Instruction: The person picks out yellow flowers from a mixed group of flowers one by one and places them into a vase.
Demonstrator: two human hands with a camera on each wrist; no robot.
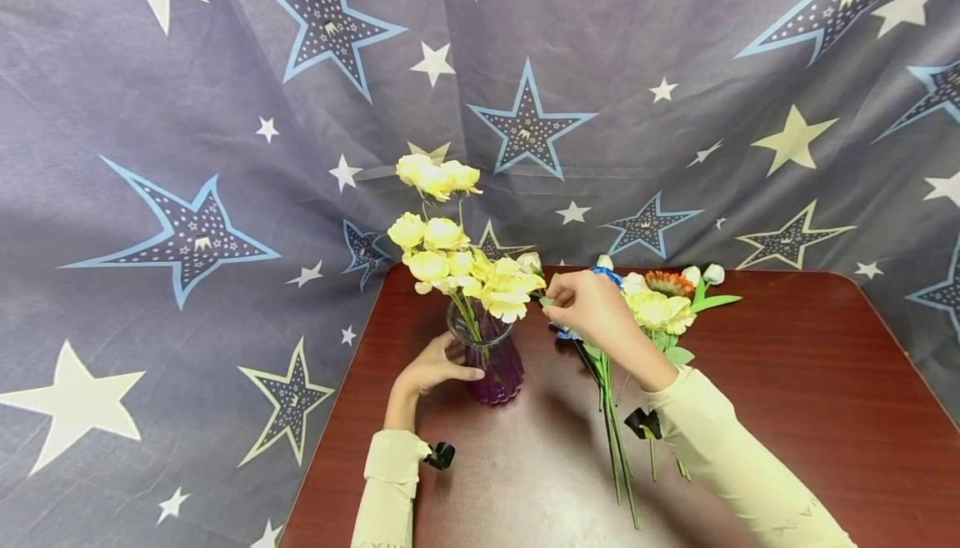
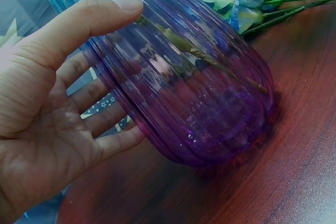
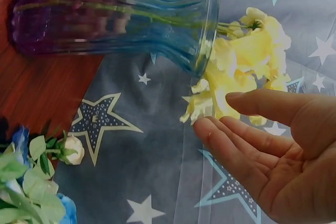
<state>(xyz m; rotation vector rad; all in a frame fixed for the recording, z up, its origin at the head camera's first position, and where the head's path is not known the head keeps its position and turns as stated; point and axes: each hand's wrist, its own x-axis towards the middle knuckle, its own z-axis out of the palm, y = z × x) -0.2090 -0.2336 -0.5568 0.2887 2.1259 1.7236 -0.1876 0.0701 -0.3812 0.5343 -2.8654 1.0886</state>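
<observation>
A ribbed glass vase (image 1: 498,371), blue at its neck and purple at its base, stands upright on the table. Yellow flowers (image 1: 444,235) rise from it, their stems visible through the glass. My left hand (image 1: 435,366) holds the vase from its left side, thumb across the near face and fingers round the back, as the left wrist view shows. To the right of the yellow blooms, my right hand (image 1: 592,308) is raised. In the right wrist view that hand (image 3: 268,156) has its thumb apart from loosely bent fingers, with nothing between them.
A bunch of loose flowers lies right of the vase, with a yellow bloom (image 1: 660,311), an orange bloom (image 1: 670,283), blue ones and white buds. Their green stems (image 1: 611,431) point toward the front. Behind the dark red table (image 1: 810,398) hangs a star-patterned cloth (image 1: 637,156).
</observation>
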